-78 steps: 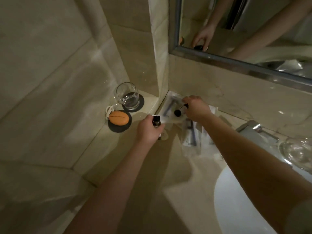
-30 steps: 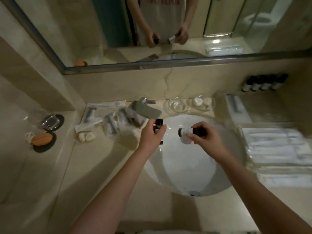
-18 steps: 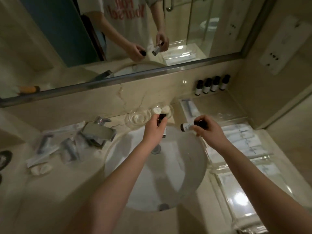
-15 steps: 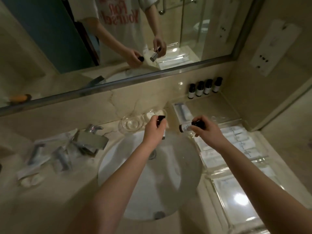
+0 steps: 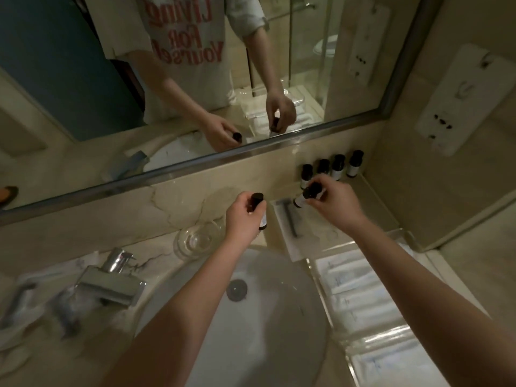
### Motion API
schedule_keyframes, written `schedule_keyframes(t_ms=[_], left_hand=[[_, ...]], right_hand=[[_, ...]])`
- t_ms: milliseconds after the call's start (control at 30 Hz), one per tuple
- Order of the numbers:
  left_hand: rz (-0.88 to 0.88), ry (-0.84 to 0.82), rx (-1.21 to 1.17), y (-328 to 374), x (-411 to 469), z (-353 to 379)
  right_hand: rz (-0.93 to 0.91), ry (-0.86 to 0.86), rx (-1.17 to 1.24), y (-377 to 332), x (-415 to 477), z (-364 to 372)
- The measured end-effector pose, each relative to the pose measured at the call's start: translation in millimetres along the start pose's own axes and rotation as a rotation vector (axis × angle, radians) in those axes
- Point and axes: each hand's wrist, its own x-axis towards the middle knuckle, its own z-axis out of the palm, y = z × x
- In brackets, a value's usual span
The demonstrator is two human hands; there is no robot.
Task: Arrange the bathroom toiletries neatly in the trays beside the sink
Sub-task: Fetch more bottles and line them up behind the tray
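My left hand (image 5: 242, 221) grips a small dark-capped toiletry bottle (image 5: 257, 200) upright above the back rim of the sink. My right hand (image 5: 333, 203) holds a second small bottle (image 5: 305, 196) by its dark cap, tilted, close to a row of several similar bottles (image 5: 331, 169) standing against the wall. Just below lies a wrapped razor packet (image 5: 293, 230). A clear tray (image 5: 360, 291) holding white packets runs along the right of the sink.
The white basin (image 5: 251, 325) lies under my forearms, with the chrome tap (image 5: 111, 283) at its left. Two glass dishes (image 5: 198, 241) stand behind the basin. Loose wrapped toiletries (image 5: 36, 305) lie on the left counter. A mirror (image 5: 195, 79) covers the wall.
Both hands carried their bottles from the left counter across the sink to the right. The right hand's bottle has moved up next to the row of bottles at the wall.
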Motion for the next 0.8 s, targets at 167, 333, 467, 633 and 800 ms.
schedule_keyframes(t_ms=[167, 333, 467, 633, 800], left_hand=[[0.008, 0.028, 0.031, 2.8, 19.8, -6.5], [0.012, 0.024, 0.065, 1.7, 28.2, -13.5], [0.006, 0.036, 0.089, -1.0, 30.9, -13.9], [0.002, 0.047, 0.101, -3.2, 34.3, -12.0], [-0.004, 0.054, 0.124, 2.7, 45.1, -8.5]], right_hand=[[-0.141, -0.061, -0.226, -10.7, 54.0, 10.2], [-0.183, -0.128, -0.46, -14.5, 74.8, 26.4], [-0.208, -0.194, -0.552, -13.7, 77.8, 36.5], [-0.181, -0.201, -0.56, -14.2, 80.5, 38.5], [-0.217, -0.162, -0.53, -12.4, 80.3, 30.8]])
